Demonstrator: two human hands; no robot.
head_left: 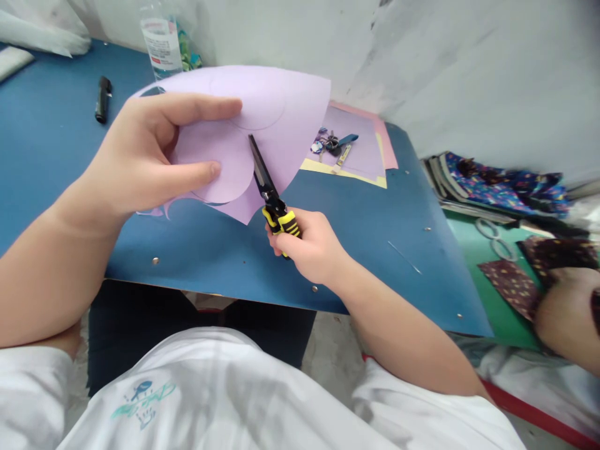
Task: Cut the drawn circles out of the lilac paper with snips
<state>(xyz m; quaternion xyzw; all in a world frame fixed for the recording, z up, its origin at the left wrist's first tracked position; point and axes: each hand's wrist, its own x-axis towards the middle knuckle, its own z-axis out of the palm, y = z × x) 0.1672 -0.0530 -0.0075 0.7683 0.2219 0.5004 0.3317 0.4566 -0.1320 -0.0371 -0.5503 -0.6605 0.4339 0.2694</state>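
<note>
A sheet of light purple paper [300, 115] is held up above the blue table, with curved pencil lines on it and a rounded part partly cut free. My left hand [154, 144] grips it from the left, thumb and forefinger stretched over the front; the other fingers are behind the paper. In my right hand [314, 244] is a pair of scissors [266, 181] with black blades and yellow-and-black handles, its fingers wrapped around them. The blades point up and lie at the curved cut edge, beside the rounded part. A thin curled strip of paper hangs below my left hand.
Behind the paper stands a clear bottle [162, 47]. A black marker [102, 100] lies at the left. Keys [332, 142] and a small cutter [342, 159] rest on stacked coloured sheets [368, 144]. A needle-like piece [404, 257] lies right; a person's arm [569, 312] is beyond.
</note>
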